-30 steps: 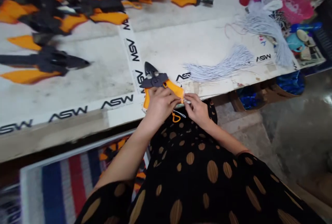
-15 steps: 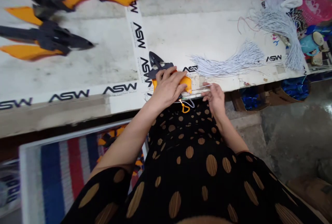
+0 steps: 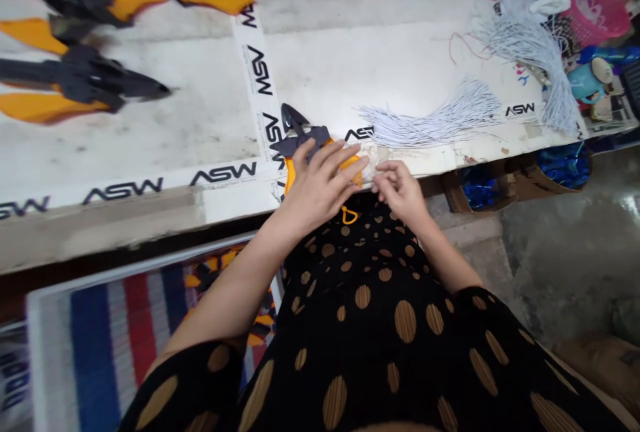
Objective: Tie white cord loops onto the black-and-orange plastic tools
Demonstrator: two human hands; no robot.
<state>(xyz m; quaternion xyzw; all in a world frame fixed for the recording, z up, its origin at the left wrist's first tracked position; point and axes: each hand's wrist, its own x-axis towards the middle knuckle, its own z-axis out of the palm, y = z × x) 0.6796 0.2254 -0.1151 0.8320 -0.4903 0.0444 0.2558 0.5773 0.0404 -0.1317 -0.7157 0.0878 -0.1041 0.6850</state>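
My left hand (image 3: 323,182) lies over a black-and-orange plastic toy (image 3: 303,142) at the table's front edge. It presses the toy down with its fingers fanned across the orange part. The toy's dark pointed end sticks out beyond the fingers, and its underside is hidden. Below that hand, a small orange loop (image 3: 349,216) hangs in front of my dark dress. Just right of the toy, my right hand (image 3: 400,193) is closed in a pinch close to the edge. Whatever is between those fingertips is too small to make out.
A bundle of white strings (image 3: 440,119) lies to the right, with a second bundle (image 3: 555,79) behind it. Similar black-and-orange toys (image 3: 95,82) cover the left and back. A pink basket (image 3: 597,15) and blue mug (image 3: 590,79) stand far right. Cardboard boxes (image 3: 517,185) sit below the edge.
My right hand has moved left, closer to the toy, and its fingers have drawn together. The thin white string by it no longer shows. My left hand's fingers have spread a little.
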